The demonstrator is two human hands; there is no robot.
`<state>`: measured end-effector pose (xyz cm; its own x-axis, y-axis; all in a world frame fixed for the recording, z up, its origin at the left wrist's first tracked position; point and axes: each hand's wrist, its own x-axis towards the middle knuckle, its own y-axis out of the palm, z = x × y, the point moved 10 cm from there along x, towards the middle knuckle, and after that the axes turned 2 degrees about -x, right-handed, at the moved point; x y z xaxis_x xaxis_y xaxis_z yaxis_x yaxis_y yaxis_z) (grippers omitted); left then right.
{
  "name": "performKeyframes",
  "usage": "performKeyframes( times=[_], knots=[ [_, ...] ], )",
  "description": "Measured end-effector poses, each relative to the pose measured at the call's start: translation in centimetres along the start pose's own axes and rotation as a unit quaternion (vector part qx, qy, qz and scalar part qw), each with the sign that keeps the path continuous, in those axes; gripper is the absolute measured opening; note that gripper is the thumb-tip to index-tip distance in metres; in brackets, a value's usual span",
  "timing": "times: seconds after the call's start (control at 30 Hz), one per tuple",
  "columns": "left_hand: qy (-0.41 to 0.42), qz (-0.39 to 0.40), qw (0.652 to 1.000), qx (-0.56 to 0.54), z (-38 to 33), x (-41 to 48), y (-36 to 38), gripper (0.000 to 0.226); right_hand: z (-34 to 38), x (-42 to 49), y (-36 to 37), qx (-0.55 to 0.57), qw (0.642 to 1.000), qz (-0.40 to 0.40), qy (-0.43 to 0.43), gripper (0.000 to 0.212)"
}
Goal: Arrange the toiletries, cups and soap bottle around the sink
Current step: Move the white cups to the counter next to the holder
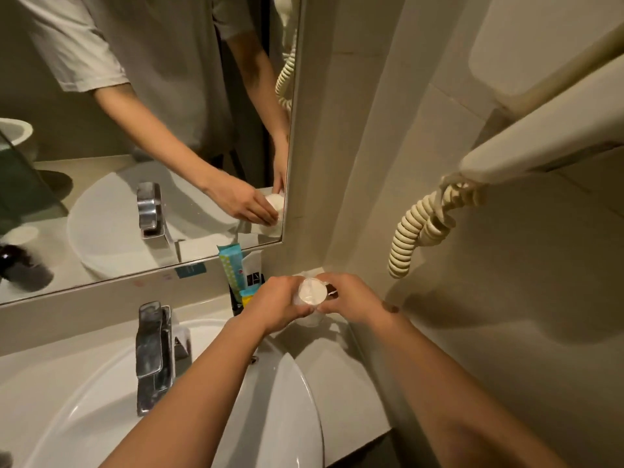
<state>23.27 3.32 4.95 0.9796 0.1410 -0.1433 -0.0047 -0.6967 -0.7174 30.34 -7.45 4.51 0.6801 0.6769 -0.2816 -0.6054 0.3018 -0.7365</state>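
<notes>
1. Left hand (280, 304): fingers curled round the left side of a white cup (312, 292), gripping it.
2. Right hand (351, 298): closed on the cup's right side, thumb near the rim.
3. Faucet (153, 356) at left over the sink (297, 400); toiletries (238, 271) stand upright against the mirror (135, 130), just left of the hands.
4. Cup sits between both hands, over the bench (337, 336) corner by the wall.

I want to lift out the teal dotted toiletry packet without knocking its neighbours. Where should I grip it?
Pinch the teal dotted toiletry packet by its free top edge, coming from above. It stands upright against the wall below the mirror, its lower end tucked in the dark holder beside the white sachet.
</notes>
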Motion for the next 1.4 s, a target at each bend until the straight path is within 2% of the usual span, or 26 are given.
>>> performKeyframes(
  times=[0.23,0.53,1.0,1.4],
  knots=[
    [-0.028,0.026,0.999,-0.019,3.4,3.8,2.5,0.05,-3.5,4.2,2.2,0.017,0.999,0.005,0.039,0.056],
    [-0.066,-0.005,0.996,-0.06,5.7,6.6,4.2,0.044,-5.9,7.5,3.5,0.036,0.998,0.012,0.058,0.056],
    [-0.141,-0.007,0.988,-0.058,7.1,8.3,4.9,0.04,-6.3,8.9,4.1,0.075,0.993,0.028,0.081,0.052],
    [-0.16,-0.018,0.984,-0.072,7.0,8.2,4.7,0.033,-6.8,9.4,4.4,0.077,0.991,0.025,0.103,0.057]
  ],
)
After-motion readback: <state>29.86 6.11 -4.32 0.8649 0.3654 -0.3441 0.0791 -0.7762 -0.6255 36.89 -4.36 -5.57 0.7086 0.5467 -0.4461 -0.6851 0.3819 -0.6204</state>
